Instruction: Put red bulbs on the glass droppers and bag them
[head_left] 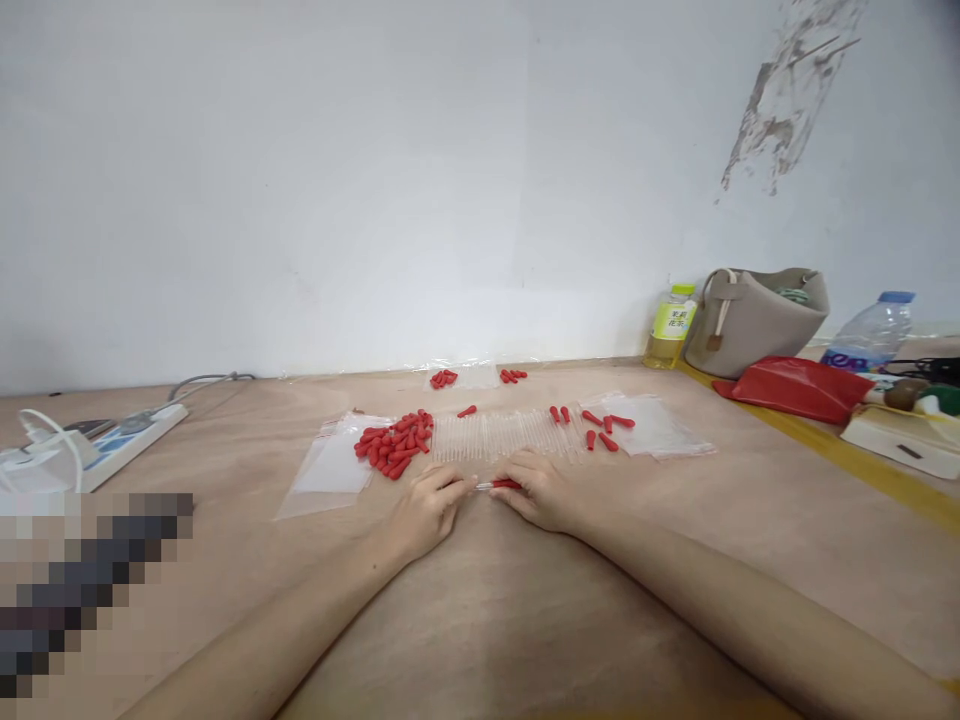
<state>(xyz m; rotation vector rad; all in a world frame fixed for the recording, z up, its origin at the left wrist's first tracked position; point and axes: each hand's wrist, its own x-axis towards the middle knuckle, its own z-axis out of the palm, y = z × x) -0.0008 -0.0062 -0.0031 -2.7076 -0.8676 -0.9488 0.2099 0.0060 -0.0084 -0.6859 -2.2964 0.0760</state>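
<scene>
Between my hands lies a glass dropper tube [484, 486], its right end meeting a red rubber bulb [505, 484]. My left hand [433, 508] is closed, thumb and fingers pinching the tube's left end. On the other side my right hand [537, 488] is closed around the red bulb, which its fingers partly cover. Just beyond the hands a row of clear glass tubes [495, 436] lies side by side. A heap of red rubber bulbs [394, 443] rests left of the row, and several loose bulbs [607, 430] lie at its right.
Clear plastic bags [334, 462] lie on both sides of the tubes. At the right stand a tea bottle [667, 335], a grey bag [750, 325] and a water bottle [874, 335], with a red pouch [799, 388] in front. A power strip [139, 445] is at the left.
</scene>
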